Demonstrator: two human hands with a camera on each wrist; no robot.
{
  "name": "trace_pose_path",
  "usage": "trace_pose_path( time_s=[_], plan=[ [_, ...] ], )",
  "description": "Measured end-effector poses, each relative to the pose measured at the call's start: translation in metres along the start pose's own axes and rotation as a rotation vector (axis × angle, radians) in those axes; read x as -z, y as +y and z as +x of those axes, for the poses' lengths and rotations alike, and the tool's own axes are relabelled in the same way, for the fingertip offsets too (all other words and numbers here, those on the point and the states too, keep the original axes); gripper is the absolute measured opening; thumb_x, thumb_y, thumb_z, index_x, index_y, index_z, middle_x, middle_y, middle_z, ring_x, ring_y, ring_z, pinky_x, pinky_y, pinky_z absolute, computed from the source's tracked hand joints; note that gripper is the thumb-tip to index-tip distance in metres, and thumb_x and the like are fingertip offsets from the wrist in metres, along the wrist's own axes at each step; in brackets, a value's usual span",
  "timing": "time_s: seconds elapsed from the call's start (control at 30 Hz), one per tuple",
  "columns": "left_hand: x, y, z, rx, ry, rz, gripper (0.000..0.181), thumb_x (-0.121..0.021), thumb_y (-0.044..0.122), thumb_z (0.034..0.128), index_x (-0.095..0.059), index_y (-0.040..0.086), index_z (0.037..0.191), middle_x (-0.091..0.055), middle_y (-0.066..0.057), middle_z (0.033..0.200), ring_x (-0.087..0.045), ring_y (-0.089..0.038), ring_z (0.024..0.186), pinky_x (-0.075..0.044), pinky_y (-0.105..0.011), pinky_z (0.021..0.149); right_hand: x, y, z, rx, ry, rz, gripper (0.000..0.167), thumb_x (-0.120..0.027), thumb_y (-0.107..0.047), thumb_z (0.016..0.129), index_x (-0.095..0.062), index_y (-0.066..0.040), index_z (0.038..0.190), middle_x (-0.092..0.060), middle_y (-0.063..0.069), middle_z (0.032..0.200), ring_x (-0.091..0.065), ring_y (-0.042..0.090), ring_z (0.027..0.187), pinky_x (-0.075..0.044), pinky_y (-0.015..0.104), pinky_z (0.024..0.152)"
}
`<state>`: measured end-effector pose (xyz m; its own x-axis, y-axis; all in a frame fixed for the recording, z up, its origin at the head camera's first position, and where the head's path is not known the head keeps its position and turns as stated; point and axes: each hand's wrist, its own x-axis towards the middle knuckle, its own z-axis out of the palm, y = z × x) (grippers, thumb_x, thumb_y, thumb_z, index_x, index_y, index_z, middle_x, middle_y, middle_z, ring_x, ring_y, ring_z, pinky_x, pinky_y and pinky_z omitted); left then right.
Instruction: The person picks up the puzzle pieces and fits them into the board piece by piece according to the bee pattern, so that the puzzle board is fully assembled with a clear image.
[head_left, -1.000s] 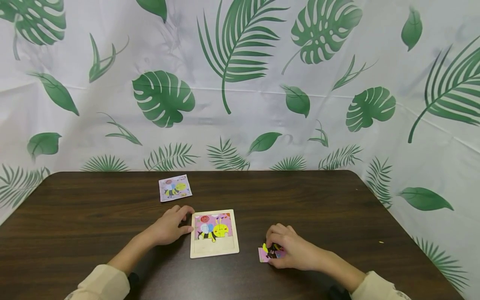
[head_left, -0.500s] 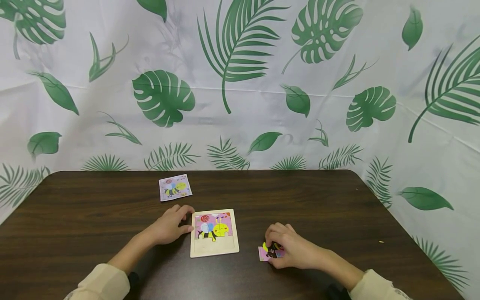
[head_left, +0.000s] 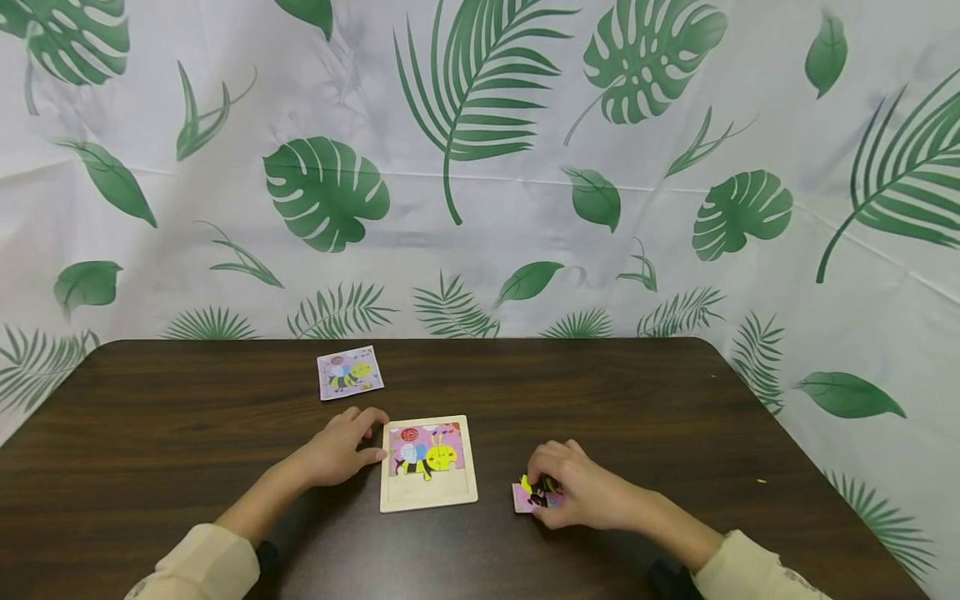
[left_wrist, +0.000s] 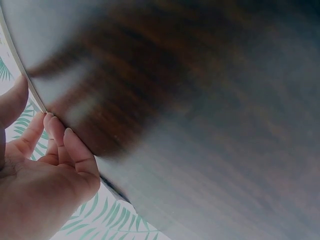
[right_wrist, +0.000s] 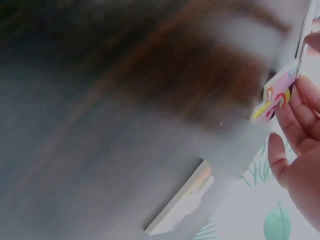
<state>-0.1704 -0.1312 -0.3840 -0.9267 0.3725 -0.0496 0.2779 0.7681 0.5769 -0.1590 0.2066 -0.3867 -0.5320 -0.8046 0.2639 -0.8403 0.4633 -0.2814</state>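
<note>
In the head view a square wooden puzzle board (head_left: pixel 429 496) lies mid-table, its upper part filled with pieces of a bee picture and its lower part bare wood. My left hand (head_left: pixel 341 448) rests at the left side, its thumb and index finger touching the frame's edge. To the right of the board, my right hand (head_left: pixel 581 483) pinches a pink, yellow and black puzzle piece (head_left: pixel 525 498) between thumb and fingers. The right wrist view shows that printed piece (right_wrist: pixel 277 95) tilted near the fingertips; part of it is hidden by the fingers.
A printed bee picture card (head_left: pixel 349 373) lies behind the left hand on the dark wooden table (head_left: pixel 600 383). The right wrist view has a flat pale piece (right_wrist: pixel 182 200) on the tabletop. A leaf-patterned white cloth (head_left: pixel 480 250) hangs behind the table's far edge.
My right hand has shifted slightly left and away from the body with the puzzle piece. My left hand stays at the board's edge, and the board keeps its place.
</note>
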Motion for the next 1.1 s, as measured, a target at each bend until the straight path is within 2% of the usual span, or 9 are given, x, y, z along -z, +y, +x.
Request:
trace_pose_path(
  time_s=[0.67,0.97,1.1],
  plan=[
    [0.000,0.000,0.001,0.002,0.004,0.000,0.036,-0.066,0.016,0.0837,-0.050,0.008,0.115,-0.045,-0.006,0.090,-0.044,-0.024,0.085,-0.039,-0.042,0.072,0.004,-0.002,0.010,-0.034,-0.049,0.071,0.021,-0.072,-0.015,0.073,-0.056,-0.012,0.086,-0.053,-0.008,0.084,-0.048,0.005,0.075,-0.030,0.025,0.072],
    [-0.001,0.000,0.000,0.002,0.002,-0.002,0.036,-0.066,0.017,0.0835,-0.050,0.008,0.114,-0.045,-0.006,0.090,-0.044,-0.024,0.085,-0.039,-0.042,0.071,0.002,-0.003,0.018,0.003,-0.012,0.048,0.021,-0.073,-0.015,0.072,-0.057,-0.012,0.086,-0.054,-0.008,0.086,-0.048,0.004,0.079,-0.031,0.026,0.072],
    [0.000,0.001,0.000,0.005,0.002,-0.001,0.036,-0.067,0.016,0.0833,-0.050,0.008,0.114,-0.045,-0.006,0.090,-0.045,-0.024,0.085,-0.040,-0.042,0.072,0.001,-0.005,0.024,-0.012,-0.020,0.055,0.021,-0.072,-0.016,0.073,-0.058,-0.012,0.088,-0.055,-0.008,0.087,-0.048,0.004,0.080,-0.030,0.025,0.073]
  ],
)
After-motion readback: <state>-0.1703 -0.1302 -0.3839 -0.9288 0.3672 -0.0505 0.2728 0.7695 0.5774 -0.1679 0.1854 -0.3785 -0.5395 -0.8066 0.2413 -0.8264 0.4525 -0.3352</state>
